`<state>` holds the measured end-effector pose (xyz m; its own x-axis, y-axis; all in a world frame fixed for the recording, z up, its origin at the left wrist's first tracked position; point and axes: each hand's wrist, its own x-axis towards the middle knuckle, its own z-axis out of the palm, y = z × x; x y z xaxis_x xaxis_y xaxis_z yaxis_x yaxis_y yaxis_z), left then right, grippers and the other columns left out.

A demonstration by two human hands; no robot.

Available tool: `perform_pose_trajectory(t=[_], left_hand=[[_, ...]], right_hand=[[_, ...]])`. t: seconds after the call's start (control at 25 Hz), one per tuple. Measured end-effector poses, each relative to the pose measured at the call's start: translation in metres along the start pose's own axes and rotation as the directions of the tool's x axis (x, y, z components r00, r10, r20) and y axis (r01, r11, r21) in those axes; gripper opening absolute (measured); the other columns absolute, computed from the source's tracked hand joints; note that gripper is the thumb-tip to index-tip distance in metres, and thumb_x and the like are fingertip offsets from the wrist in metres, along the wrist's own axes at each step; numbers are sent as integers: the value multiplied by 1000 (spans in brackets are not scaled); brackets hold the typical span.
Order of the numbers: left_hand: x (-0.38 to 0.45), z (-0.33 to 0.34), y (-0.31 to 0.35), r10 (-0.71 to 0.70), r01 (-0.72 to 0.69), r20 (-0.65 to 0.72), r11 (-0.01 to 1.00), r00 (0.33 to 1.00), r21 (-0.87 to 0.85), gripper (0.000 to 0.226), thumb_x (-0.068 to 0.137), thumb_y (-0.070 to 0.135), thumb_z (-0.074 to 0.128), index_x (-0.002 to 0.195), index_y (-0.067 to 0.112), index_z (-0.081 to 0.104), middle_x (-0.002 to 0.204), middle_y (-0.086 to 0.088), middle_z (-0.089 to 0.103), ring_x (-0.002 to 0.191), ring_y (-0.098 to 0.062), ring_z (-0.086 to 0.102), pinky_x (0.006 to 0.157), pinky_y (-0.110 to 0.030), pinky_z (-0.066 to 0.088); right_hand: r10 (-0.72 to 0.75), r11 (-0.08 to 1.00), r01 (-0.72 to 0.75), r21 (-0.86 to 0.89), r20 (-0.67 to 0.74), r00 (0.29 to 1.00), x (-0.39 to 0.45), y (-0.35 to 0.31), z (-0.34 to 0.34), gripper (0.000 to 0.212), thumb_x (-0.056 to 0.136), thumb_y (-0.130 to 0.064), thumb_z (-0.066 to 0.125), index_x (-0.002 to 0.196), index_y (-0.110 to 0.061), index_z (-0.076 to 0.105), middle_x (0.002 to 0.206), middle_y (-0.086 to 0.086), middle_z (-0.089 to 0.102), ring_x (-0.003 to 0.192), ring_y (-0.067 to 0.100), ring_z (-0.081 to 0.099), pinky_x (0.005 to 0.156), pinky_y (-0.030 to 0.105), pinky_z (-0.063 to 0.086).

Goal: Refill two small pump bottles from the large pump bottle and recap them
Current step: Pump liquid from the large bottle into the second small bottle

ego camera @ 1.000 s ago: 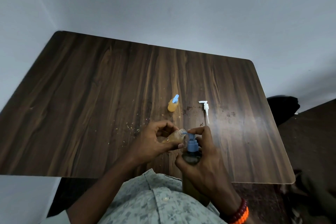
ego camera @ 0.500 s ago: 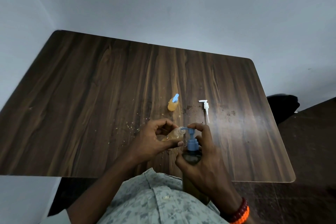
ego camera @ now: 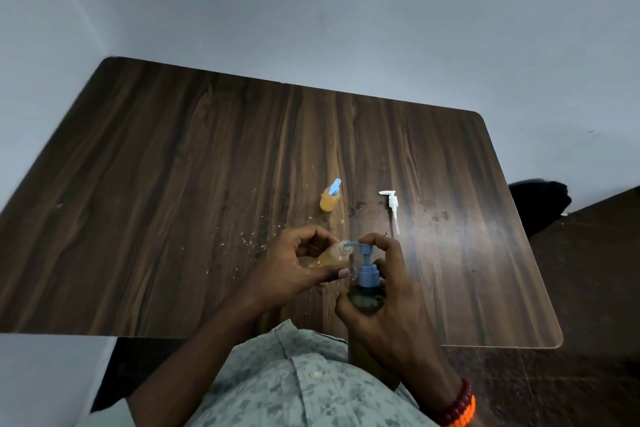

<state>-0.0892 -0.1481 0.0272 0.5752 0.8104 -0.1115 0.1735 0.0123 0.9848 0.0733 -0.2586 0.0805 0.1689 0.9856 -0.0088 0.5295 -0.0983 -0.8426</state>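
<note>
My left hand (ego camera: pixel 291 263) holds an uncapped small bottle (ego camera: pixel 334 255) tilted, its open mouth against the spout of the large bottle's blue pump (ego camera: pixel 365 265). My right hand (ego camera: pixel 388 305) wraps the dark large pump bottle (ego camera: pixel 367 302), with the index finger resting on the pump head, which stands raised. A second small bottle (ego camera: pixel 330 198) with amber liquid and a blue pump cap stands farther back on the table. A loose white pump cap (ego camera: pixel 391 208) with its tube lies to the right of it.
The dark wooden table (ego camera: pixel 173 184) carries scattered crumbs and stains around the bottles. Its near edge runs just below my hands. A dark object (ego camera: pixel 540 198) sits on the floor beyond the table's right edge.
The large bottle's pump head has risen from its pressed position under my right index finger. The small bottle stays at the spout.
</note>
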Motion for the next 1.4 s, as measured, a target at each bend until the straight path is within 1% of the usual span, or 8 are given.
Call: perform_pose_trajectory(t=[0.12,0.32,0.52,0.68,0.92,1.08,1.32,1.4], left_hand=[[0,-1,0,9,-9,-12,1000,1000,1,34,77,25,94,106,24,76,106,6,79,101,-11,76,83,-46,69],[0,2,0,4,-4,13,1000,1000,2,37,77,26,94,109,20,76,107,3,80,104,-15,77,88,-50,67],[0,-1,1,29,-29,-15,1000,999,-7,36,75,33,93,106,25,76,105,6,80,101,-12,77,87,-39,68],[-2,3,1,35,-35,8,999,999,3,41,73,41,91,107,24,77,106,3,80,102,-15,77,93,-46,66],[-2,0,4,46,-46,-15,999,999,-2,37,74,38,92,106,26,76,106,6,80,102,-14,77,92,-43,66],[-4,3,3,27,-27,10,1000,1000,6,37,76,32,93,108,22,76,107,4,80,103,-14,77,94,-47,66],[-3,1,4,21,-21,-11,1000,1000,-1,34,77,22,94,107,22,76,107,5,80,102,-11,77,87,-45,68],[-4,1,3,25,-25,-13,1000,1000,10,35,77,24,94,107,23,76,107,5,80,102,-10,77,87,-42,68]], right_hand=[[8,1000,-8,8,11,1000,-3,-1,-1,71,78,-37,75,135,-46,33,102,-17,63,81,1,68,72,14,56],[-10,1000,11,10,-15,1000,1,0,-1,67,80,-16,80,115,-55,39,94,-11,68,82,5,71,64,13,56],[-9,1000,9,-3,16,1000,-3,-2,-2,75,75,-45,75,137,-40,33,110,-13,64,89,5,69,79,19,59],[-37,999,38,12,-66,997,-1,1,0,53,81,-18,81,112,-42,45,94,-13,68,83,5,71,65,15,57],[-31,999,32,37,-42,999,-6,-3,-2,70,76,-40,77,132,-48,36,104,-19,65,94,-1,69,75,11,57],[-25,999,28,34,-80,996,-4,1,-1,60,83,-20,82,113,-52,42,96,-13,69,86,5,72,68,19,60],[-23,1000,23,18,-28,999,-8,-3,-3,69,80,-30,78,131,-47,35,100,-18,65,86,1,69,73,15,58],[-22,1000,23,21,-38,999,-7,-2,-3,65,80,-28,79,123,-53,38,101,-15,66,87,2,70,73,16,59]])
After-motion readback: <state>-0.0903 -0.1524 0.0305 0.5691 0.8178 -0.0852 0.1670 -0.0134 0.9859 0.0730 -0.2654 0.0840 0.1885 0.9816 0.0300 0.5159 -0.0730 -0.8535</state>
